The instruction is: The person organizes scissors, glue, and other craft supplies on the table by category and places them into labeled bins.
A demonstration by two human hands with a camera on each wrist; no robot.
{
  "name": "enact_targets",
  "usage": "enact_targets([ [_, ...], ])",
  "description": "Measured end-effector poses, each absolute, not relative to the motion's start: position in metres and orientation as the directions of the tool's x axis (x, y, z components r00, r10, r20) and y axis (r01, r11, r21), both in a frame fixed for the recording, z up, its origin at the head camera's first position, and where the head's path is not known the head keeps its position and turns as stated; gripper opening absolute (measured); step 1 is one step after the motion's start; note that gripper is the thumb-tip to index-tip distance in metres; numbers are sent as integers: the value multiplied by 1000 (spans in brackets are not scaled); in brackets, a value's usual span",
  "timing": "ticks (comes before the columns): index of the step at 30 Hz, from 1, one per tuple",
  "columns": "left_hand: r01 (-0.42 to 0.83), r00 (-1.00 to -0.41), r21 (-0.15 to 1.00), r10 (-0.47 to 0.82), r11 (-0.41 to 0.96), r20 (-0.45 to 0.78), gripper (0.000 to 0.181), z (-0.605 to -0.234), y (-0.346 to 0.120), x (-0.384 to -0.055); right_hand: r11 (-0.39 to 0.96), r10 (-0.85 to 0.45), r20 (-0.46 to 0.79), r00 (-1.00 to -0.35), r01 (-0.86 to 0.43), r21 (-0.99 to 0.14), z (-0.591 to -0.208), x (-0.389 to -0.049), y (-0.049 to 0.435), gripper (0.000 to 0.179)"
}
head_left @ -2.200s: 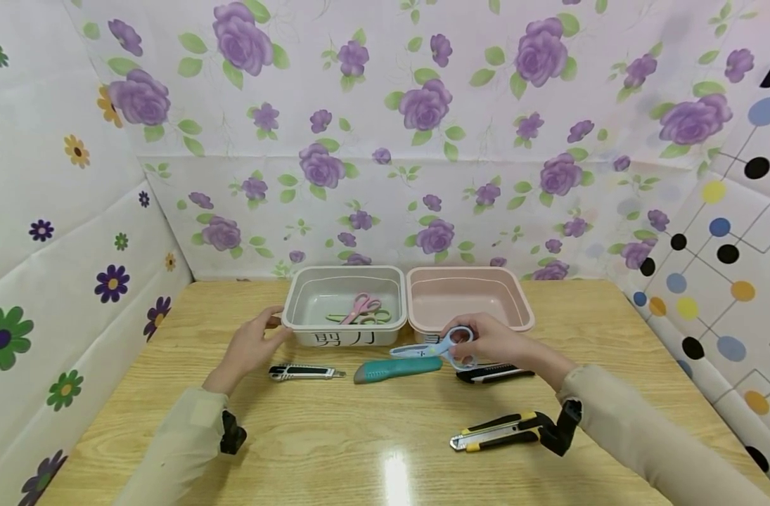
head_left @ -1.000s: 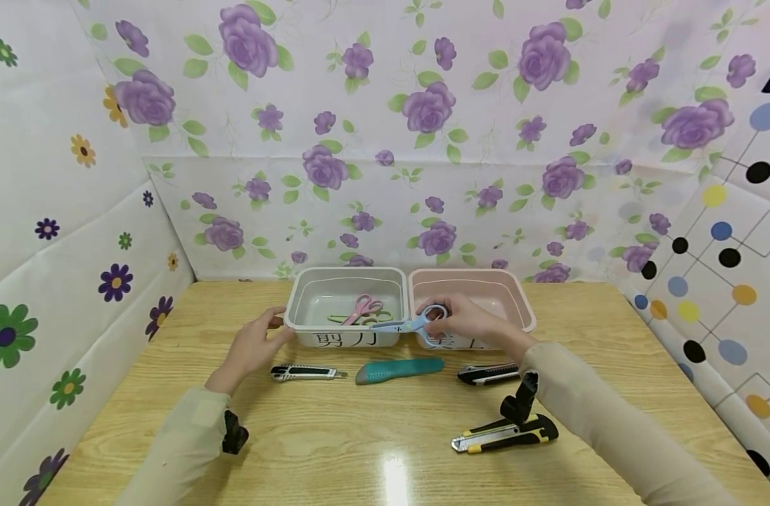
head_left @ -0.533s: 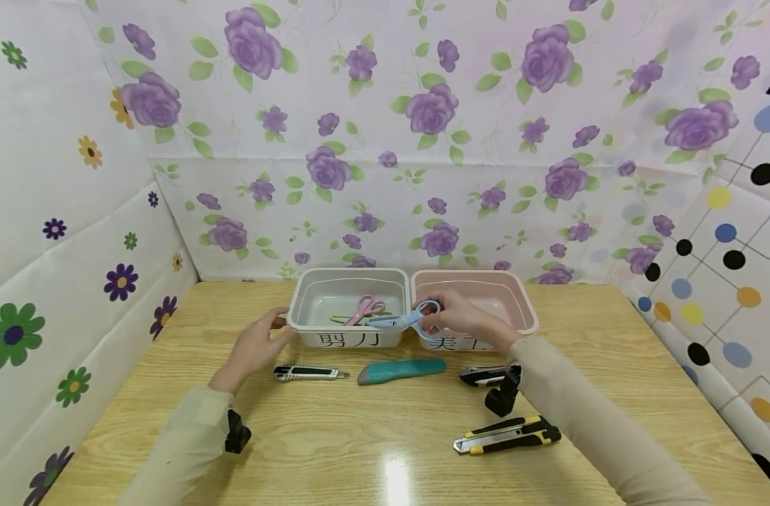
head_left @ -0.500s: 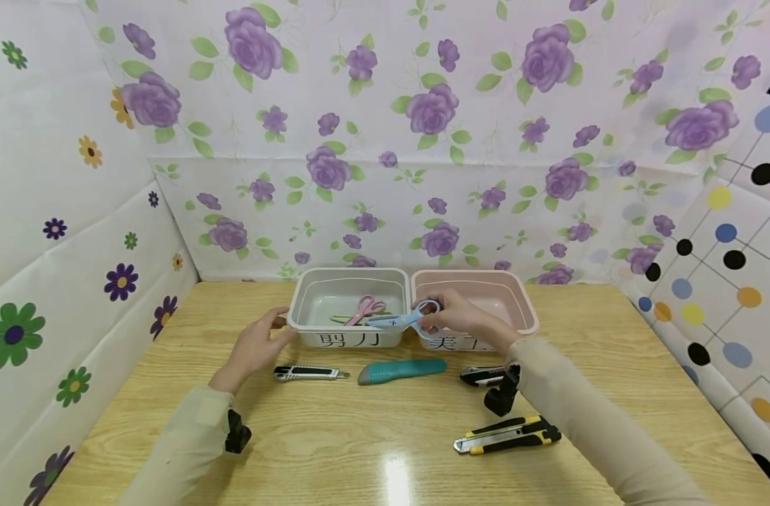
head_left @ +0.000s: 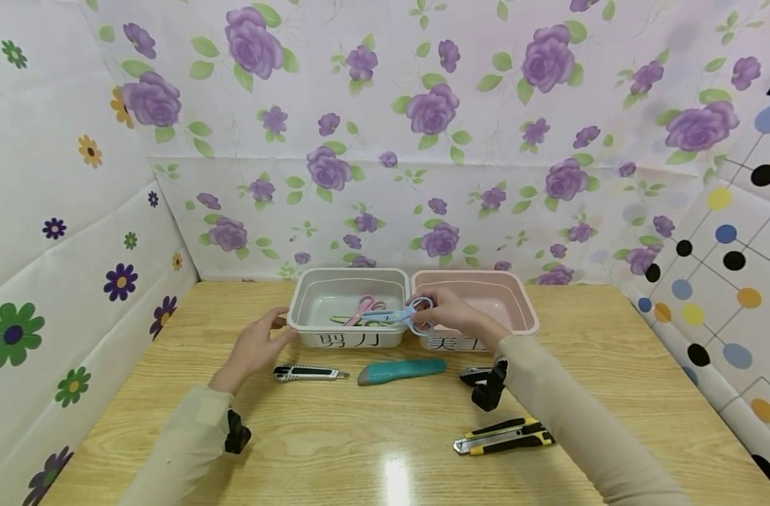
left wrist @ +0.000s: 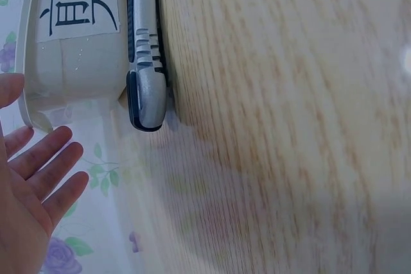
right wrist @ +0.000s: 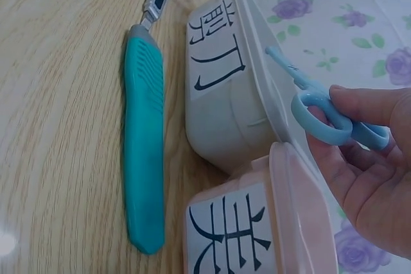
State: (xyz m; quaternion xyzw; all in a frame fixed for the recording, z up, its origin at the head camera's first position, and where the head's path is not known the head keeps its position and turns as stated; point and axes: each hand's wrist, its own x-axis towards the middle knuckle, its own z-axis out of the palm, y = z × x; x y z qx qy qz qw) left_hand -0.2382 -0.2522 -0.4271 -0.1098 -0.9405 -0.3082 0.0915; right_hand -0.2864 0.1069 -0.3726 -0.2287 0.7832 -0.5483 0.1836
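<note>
1. Silver-and-black cutter on the desk, rightward and nearer the viewer than the left fingers.
2. Teal cutter, nearer than the right fingers.
3. Yellow-and-black cutter, nearest, rightward of the right fingers.
4. Purple-rose wall covering beyond all fingers.

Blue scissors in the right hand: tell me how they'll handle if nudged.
The blue scissors look stiff, their blades jutting straight without sagging. Held only at the handle end, they could pivot if nudged. Their smooth, plastic-looking handle loops suggest they're light, perhaps slightly slippery in the right hand.
</note>
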Motion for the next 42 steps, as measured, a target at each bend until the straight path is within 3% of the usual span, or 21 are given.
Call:
enact_targets([
  [11, 264, -959, 559, 152, 786, 240, 52, -427, -252, -238, 281, -546, -78, -834, -94, -955, -375, -290, 99, 30],
  [29, 264, -958, 556, 147, 788, 246, 52, -427, -252, -237, 229, -451, -45, -891, -67, -971, -385, -300, 91, 26],
  [42, 257, -961, 559, 147, 789, 234, 54, -429, -253, -238, 199, -437, -47, -898, -45, -979, -389, -301, 79, 28],
])
